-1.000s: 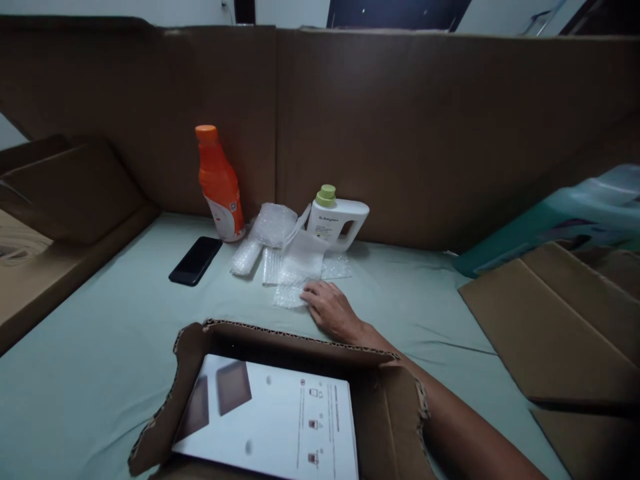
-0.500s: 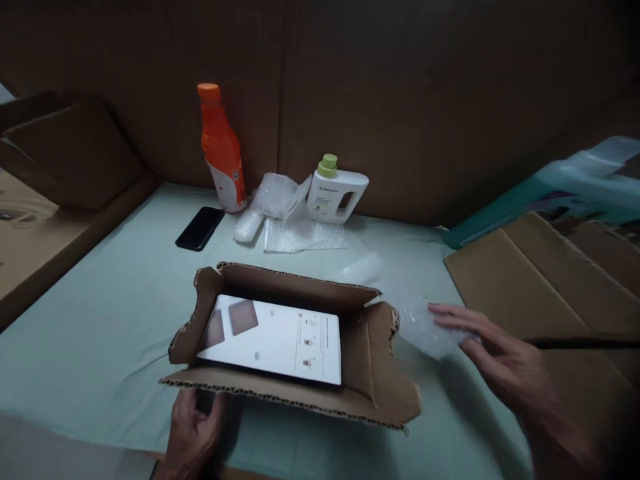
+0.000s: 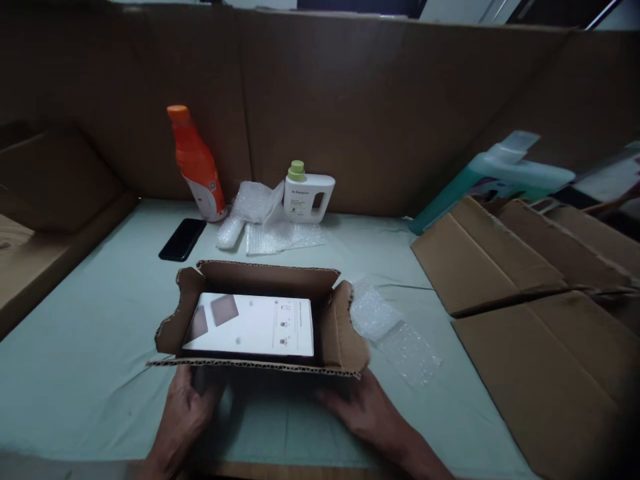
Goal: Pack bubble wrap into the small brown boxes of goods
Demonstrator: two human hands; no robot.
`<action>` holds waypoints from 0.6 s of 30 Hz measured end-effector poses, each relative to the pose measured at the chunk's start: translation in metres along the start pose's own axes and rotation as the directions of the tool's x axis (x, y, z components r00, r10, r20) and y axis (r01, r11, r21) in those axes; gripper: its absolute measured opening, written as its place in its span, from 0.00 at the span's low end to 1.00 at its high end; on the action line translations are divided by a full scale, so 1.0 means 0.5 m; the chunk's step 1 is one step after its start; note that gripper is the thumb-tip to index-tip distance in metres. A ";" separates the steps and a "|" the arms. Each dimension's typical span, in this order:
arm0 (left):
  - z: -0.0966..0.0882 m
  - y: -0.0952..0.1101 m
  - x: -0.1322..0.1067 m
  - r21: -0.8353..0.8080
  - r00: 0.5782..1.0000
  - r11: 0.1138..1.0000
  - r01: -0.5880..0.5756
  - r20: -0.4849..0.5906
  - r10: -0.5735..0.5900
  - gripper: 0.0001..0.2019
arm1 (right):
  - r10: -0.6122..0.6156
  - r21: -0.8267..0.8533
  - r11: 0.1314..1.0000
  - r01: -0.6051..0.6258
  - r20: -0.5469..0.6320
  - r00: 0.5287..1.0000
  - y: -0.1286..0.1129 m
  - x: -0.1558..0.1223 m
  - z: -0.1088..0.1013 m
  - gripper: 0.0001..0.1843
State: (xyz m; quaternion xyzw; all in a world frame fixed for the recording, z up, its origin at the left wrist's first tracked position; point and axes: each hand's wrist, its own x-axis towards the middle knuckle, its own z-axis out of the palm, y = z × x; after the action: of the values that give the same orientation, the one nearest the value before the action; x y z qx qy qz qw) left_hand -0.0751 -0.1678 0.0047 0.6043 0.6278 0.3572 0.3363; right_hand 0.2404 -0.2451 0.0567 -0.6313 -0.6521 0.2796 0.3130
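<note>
An open cardboard box (image 3: 345,327) with ragged flaps sits on the pale green tabletop, and a white printed sheet (image 3: 253,325) lies flat inside it. My left hand (image 3: 186,408) grips the box's near wall at its left end. My right hand (image 3: 364,408) holds the near wall at the right corner, fingers curled under the flap. A sheet of bubble wrap (image 3: 395,333) lies loose on the cloth just right of the box, touching neither hand.
At the back stand an orange bottle (image 3: 195,163), a white jug with a green cap (image 3: 306,195), more bubble wrap (image 3: 265,220) and a black phone (image 3: 183,239). Flattened cardboard (image 3: 530,320) and a teal bottle (image 3: 495,177) lie on the right. Cardboard walls surround the table.
My right hand went from the bubble wrap pile at the back, carried a sheet to the right, let it go, and now grips the box. My left hand came up to the box.
</note>
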 end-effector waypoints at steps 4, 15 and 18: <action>0.010 0.033 0.060 -0.088 0.998 0.996 -0.004 0.058 0.009 0.27 | 0.043 0.125 0.992 -0.028 -0.121 0.992 0.000 0.076 0.044 0.33; 0.036 0.067 0.204 0.078 0.974 0.980 -0.181 0.151 0.168 0.34 | 0.029 -0.133 0.988 -0.072 -0.294 0.955 0.127 0.124 -0.069 0.25; 0.022 0.002 0.142 0.286 0.948 0.903 -0.319 0.112 0.299 0.33 | 0.175 -0.303 0.891 -0.337 -0.456 0.873 0.214 0.054 -0.128 0.28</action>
State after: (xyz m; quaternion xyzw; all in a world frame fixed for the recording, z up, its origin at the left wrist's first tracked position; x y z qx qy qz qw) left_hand -0.0682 -0.0965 0.0003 0.7516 0.5596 0.2863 0.2000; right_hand 0.3582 -0.2150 0.0182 -0.8061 -0.5200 0.0492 0.2783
